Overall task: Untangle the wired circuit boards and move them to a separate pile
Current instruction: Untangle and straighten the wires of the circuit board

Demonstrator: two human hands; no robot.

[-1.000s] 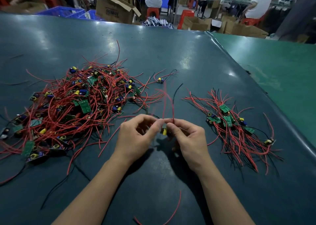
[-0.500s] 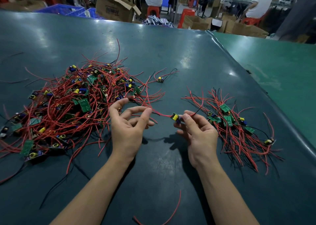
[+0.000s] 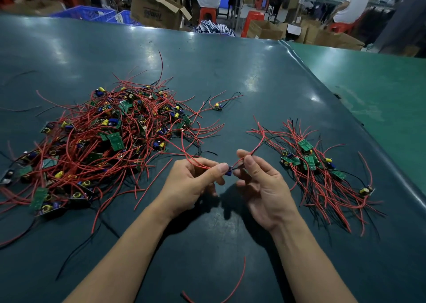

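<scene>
Broadly, a dark teal worktop (image 3: 230, 67) filled the head view, with a lighter green surface (image 3: 380, 90) adjoining it along its right edge. Toward the left edge lay the big pile (image 3: 103, 146) of tangled boards, green with yellow and blue parts, buried in red wires with a few black ones. Toward the right edge, well apart from it, lay the small pile (image 3: 322, 176), its wires fanned roughly parallel, pointing to the near right.

Both hands hovered over the near middle of the worktop, between the two piles. The left hand (image 3: 191, 187) pinched a small board (image 3: 229, 171) between thumb and forefinger, its grip narrow, other fingers curled under. The right hand (image 3: 265, 187) faced palm up, thumb and forefinger pinching that board's wires (image 3: 258, 146) just beside the board; those red and black wires rose from the pinch toward the far right, their ends near the small pile. More red wires ran from the left hand's pinch back toward the big pile; whether they were snagged there could not be told.

A lone board (image 3: 217, 107) with its own wires sat just beyond the big pile's far right side. A loose red wire (image 3: 239, 277) curved by the near edge, between the forearms. Behind the far edge stood an open carton (image 3: 156, 8), blue crates (image 3: 92, 13), red stools (image 3: 253, 18), and seated people in white tops (image 3: 352, 1).
</scene>
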